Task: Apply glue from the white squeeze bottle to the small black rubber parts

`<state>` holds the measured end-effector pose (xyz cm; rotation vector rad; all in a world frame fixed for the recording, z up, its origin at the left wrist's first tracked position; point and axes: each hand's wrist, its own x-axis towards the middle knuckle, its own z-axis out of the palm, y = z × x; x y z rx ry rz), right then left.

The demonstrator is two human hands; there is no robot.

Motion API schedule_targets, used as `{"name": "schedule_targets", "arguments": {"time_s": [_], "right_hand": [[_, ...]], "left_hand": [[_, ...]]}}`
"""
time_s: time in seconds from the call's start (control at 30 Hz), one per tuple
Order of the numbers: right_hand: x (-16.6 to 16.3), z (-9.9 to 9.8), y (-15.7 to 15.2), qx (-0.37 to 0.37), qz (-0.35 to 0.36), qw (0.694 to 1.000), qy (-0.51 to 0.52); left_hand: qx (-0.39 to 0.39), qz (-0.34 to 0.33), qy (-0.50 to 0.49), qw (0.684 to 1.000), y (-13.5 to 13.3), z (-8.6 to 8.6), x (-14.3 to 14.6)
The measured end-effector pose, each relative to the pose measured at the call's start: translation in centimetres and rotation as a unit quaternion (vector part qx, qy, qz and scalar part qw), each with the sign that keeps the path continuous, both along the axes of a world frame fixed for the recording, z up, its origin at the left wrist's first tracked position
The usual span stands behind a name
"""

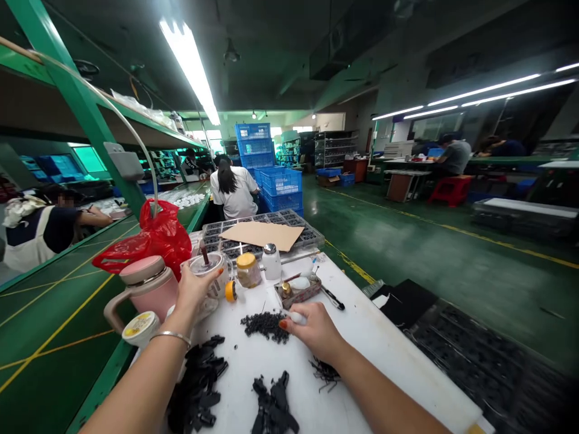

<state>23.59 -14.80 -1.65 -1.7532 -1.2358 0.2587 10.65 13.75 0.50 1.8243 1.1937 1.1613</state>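
Observation:
My left hand [196, 289] is closed around the near side of a clear plastic cup [218, 272] with a thick brown straw-like stick [204, 253] standing in its top. My right hand [316, 331] is shut on a small white squeeze bottle [296, 317], its narrow end pointing left. Just below and left of that bottle lies a heap of small black rings [265, 327]. Black molded parts [199, 380] are piled by my left forearm, and more black parts [274, 404] lie at the near middle. Thin black pins [325, 372] sit under my right wrist.
Beyond my hands stand a yellow-lidded jar [248, 271], a white bottle [271, 263] and a small box [301, 292] of tools. A pink mug [149, 286] and red bag [158, 235] are at left. Cardboard [262, 234] covers part of a compartment tray [312, 236]. Co-workers sit farther off.

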Motion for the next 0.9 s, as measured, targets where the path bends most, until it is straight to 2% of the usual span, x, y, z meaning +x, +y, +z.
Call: {"name": "schedule_targets", "arguments": {"time_s": [0.17, 0.27, 0.33, 0.37, 0.43, 0.5, 0.57, 0.67, 0.77, 0.9], "right_hand": [[0.3, 0.0, -0.1, -0.009, -0.001, 1.0, 0.016], [0.5, 0.0, -0.1, -0.009, -0.003, 1.0, 0.025], [0.6, 0.0, -0.1, -0.009, -0.006, 0.999, 0.031], [0.6, 0.0, -0.2, -0.009, -0.007, 0.999, 0.033], [0.6, 0.0, -0.2, -0.01, -0.007, 0.999, 0.035], [0.6, 0.0, -0.3, -0.011, -0.008, 0.999, 0.034], [0.7, -0.1, -0.3, -0.013, -0.01, 0.999, 0.031], [0.8, -0.3, -0.2, -0.015, -0.012, 0.999, 0.027], [0.9, -0.4, -0.1, -0.027, -0.016, 0.999, 0.018], [0.9, -0.3, -0.1, -0.048, -0.018, 0.999, 0.005]], "left_hand": [[0.015, -0.079, -0.048, 0.996, -2.7, 0.6, -2.6], [0.078, -0.086, -0.087, 0.989, -6.6, 1.6, -4.5], [0.118, -0.134, -0.073, 0.981, -9.9, 2.4, -5.7], [0.118, -0.185, -0.042, 0.975, -11.6, 2.7, -6.2], [0.091, -0.315, 0.096, 0.94, -14.3, 3.0, -7.1], [0.095, -0.366, 0.257, 0.889, -15.8, 3.0, -7.7], [0.127, -0.342, 0.389, 0.846, -16.1, 2.5, -8.1], [0.155, -0.263, 0.496, 0.813, -15.2, 1.4, -8.7], [0.16, -0.208, 0.514, 0.817, -14.5, 0.3, -9.1], [0.155, -0.188, 0.524, 0.816, -15.0, -0.8, -8.8]]}}
